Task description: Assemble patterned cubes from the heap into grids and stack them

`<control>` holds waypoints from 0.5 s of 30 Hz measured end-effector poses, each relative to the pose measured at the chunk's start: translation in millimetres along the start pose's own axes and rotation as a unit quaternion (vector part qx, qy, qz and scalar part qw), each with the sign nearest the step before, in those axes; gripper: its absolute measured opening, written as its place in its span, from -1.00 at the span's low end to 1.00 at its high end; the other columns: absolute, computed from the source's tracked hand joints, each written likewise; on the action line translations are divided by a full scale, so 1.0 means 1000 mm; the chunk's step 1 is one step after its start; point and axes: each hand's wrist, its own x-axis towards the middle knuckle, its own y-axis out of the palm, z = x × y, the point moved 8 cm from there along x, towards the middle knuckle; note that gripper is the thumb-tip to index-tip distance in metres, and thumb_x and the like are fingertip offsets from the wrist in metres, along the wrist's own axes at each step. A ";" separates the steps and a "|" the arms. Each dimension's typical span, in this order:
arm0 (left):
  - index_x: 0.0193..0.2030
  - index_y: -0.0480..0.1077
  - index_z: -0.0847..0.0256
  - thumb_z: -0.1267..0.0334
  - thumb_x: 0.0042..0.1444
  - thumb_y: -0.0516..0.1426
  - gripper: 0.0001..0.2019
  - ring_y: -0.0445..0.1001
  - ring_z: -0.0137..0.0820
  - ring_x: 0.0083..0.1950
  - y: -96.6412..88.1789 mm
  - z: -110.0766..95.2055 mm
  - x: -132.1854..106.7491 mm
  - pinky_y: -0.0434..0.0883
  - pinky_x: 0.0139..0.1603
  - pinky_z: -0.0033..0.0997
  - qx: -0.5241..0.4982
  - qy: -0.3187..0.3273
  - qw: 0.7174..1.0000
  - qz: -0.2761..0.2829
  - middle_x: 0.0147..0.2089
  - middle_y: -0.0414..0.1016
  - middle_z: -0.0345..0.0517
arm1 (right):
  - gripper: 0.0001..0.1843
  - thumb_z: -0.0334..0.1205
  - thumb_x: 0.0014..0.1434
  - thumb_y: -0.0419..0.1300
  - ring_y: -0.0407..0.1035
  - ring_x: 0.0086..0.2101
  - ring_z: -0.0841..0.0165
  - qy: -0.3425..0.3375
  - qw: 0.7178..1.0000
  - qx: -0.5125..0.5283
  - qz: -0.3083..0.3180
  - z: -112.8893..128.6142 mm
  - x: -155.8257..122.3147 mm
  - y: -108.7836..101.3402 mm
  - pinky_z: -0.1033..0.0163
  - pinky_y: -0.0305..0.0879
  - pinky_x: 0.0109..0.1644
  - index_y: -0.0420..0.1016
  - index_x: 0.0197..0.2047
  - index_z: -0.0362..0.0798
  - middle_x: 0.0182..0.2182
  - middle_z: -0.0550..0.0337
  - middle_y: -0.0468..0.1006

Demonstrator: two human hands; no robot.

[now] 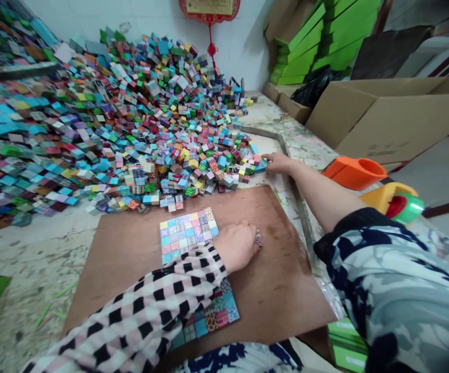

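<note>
My left hand (238,246), at the end of a black-and-white checked sleeve, is closed over the brown board (279,290). Its fingers curl round small patterned blocks (258,238), mostly hidden by the hand. Left of it lies a flat grid of pastel square blocks (187,230). A second grid, with darker patterned squares (211,321), is partly covered by the same forearm. My right hand (279,163) reaches to the right edge of a large heap of small coloured blocks (193,150). Its index finger is stretched out beside a blue block (261,167).
A cardboard box (383,119) stands at the right, with orange (354,172) and yellow (391,194) plastic containers in front. Green boxes (313,41) are stacked behind. A raised strip (306,228) runs along the worktable's right side. A red hanging ornament (210,9) is on the wall.
</note>
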 end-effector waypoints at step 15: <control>-0.16 0.42 0.25 0.16 0.19 0.08 -0.78 0.57 -0.13 -0.17 0.003 0.003 -0.001 0.51 -0.18 -0.19 -0.008 -0.002 1.000 -0.007 -0.16 0.50 0.03 | -0.58 -0.07 0.11 0.23 0.49 -0.31 0.26 0.102 0.970 0.182 -0.122 -0.014 0.044 -0.001 0.25 0.38 -0.27 0.55 -0.01 -0.12 -0.27 0.04 0.62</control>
